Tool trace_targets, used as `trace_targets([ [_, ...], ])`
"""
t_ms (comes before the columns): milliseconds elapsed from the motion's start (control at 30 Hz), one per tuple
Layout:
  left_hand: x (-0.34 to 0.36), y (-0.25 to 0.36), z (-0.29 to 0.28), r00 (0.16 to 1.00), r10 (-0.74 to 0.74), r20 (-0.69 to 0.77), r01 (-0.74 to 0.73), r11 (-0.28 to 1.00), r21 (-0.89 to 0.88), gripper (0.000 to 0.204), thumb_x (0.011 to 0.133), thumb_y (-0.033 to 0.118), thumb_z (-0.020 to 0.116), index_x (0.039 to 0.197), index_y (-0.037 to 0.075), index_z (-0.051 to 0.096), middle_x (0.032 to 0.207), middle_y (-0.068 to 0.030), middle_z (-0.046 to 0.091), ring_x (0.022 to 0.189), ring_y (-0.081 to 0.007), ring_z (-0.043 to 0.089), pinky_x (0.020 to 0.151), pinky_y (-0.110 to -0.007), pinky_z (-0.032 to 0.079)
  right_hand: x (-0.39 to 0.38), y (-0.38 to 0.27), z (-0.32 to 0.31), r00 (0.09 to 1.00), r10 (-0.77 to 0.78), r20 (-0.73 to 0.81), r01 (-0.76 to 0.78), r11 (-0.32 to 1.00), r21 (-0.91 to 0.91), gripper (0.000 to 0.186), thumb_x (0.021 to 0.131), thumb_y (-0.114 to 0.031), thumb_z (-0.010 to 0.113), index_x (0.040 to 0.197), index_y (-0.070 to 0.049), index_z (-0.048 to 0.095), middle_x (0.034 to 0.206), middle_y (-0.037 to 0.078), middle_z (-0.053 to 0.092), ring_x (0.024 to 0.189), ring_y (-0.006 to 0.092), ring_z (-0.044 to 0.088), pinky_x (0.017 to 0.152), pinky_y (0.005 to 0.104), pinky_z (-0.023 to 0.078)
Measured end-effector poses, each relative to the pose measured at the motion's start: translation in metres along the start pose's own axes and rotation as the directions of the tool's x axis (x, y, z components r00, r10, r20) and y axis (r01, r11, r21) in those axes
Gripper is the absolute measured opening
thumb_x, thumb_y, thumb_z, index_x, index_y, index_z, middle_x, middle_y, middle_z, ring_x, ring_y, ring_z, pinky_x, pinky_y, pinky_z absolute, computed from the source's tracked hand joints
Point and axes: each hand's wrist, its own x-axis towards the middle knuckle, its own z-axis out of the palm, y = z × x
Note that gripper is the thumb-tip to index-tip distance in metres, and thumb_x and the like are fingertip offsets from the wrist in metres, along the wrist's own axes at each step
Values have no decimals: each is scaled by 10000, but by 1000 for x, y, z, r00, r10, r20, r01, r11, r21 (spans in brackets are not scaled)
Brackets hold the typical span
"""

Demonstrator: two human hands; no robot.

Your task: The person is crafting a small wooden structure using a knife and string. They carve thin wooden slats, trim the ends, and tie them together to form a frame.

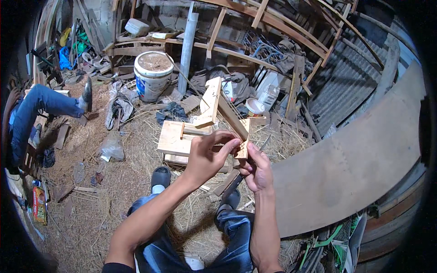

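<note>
Both hands on a pale wooden frame piece made of joined slats, held up at frame centre

Frame piece: one broad pale slat rises toward upper centre, a narrower slat crosses it and runs down to a short block at the hands. Left hand closed, fingers curled over the lower end of the piece. Right hand closed on the same end from beneath, thumb against the block; a thin dark tool sticks out near it, kind unclear. Just behind, lower left of the piece, a flat pale wooden box on the straw-strewn dirt floor. Upper left centre, a white plastic bucket filled with sawdust. Right side, a large curved brown board. Far left, another person's leg in blue jeans
</note>
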Motion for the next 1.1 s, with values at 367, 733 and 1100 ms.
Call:
trace_targets([
  [367,1,-3,0,999,23,-22,-22,998,61,138,814,46,630,899,-63,622,764,-136,670,672,-139,648,592,-255,518,4,5,-9,997,2,76,1,999,-39,244,911,-252,525,1053,-54,524,715,-33,489,476,3,292,392,153,207],
  [733,1,-4,2,999,-2,-37,5,994,105,153,829,70,615,908,-61,621,791,-124,667,716,-149,652,624,-262,522,1,1,-4,999,-6,43,9,997,-70,285,899,-260,552,1090,-52,514,635,-77,408,452,-10,267,385,147,192],
  [1100,0,6,2,999,9,-38,-5,995,102,140,843,61,601,927,-51,604,812,-114,662,745,-139,653,641,-258,525,-1,-2,-1,997,-57,48,61,995,-80,273,906,-259,533,1095,-62,530,683,-64,499,444,-12,278,385,156,175],
])
